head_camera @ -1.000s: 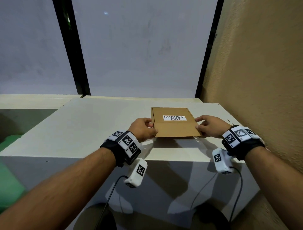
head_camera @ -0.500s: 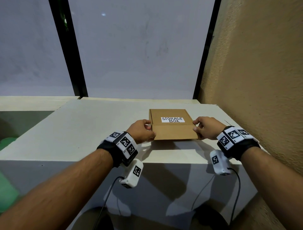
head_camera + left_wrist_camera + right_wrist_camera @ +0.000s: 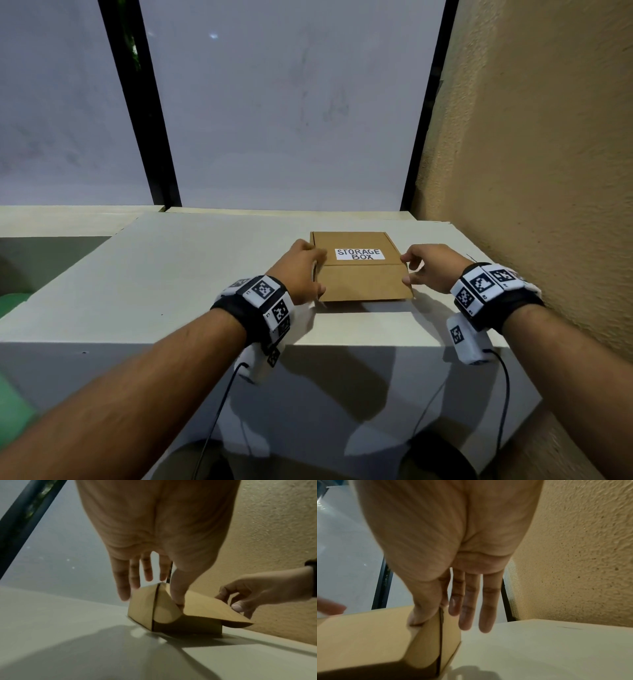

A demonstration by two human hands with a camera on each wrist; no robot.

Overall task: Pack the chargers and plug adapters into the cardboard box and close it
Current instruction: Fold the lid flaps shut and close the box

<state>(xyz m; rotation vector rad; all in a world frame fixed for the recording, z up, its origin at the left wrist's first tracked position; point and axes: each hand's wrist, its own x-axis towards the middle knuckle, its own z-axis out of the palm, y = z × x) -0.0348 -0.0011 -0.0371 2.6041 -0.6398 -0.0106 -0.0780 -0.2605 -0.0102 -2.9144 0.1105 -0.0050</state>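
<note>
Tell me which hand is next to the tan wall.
The right hand, at the right edge of the box: the wall rises just beyond it. The left hand is at the box's left edge, farther from it.

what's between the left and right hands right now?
The cardboard box, lid down, with its STORAGE BOX label facing up. The head view shows it best: left hand at its left edge, right hand at its right edge.
</note>
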